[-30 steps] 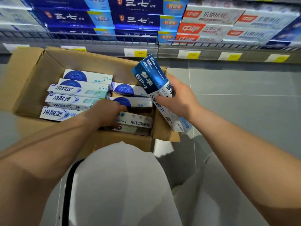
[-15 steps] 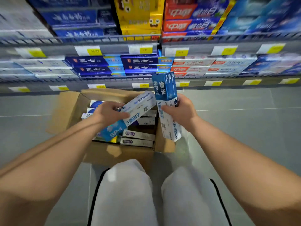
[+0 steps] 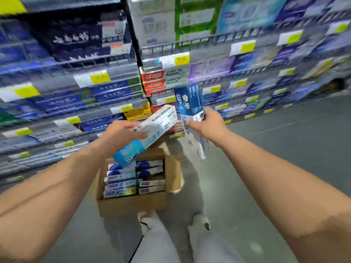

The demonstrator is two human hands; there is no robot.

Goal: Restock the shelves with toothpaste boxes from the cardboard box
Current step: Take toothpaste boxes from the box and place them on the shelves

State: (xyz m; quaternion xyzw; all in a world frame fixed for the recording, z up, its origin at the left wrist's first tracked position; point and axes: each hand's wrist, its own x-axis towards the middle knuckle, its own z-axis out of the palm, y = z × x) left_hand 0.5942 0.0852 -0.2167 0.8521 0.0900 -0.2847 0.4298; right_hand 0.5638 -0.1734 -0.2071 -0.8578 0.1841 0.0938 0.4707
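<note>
A: Well, where are the hands?
B: Left hand [image 3: 121,132] grips a tilted box [image 3: 152,130], blue end down; right hand [image 3: 206,123] grips an upright box [image 3: 189,101], blue end up; the two are just beside each other.
A: And the carton [image 3: 133,205]?
B: Open on the floor [image 3: 266,158] below both hands, more boxes [image 3: 121,184] packed flat inside; blurred shelves [image 3: 114,73], fully stocked, stand behind it.

The brown cardboard box [image 3: 133,205] is looking matt and fibrous; the tilted white-and-blue paperboard toothpaste carton [image 3: 152,132] and the upright dark blue carton [image 3: 189,101] are showing glossy print; the grey wire shelf rail [image 3: 209,39] is looking metallic; the grey floor [image 3: 284,149] is showing a smooth, dull sheen; the pale grey trousers [image 3: 159,242] are looking like soft cloth.
</note>
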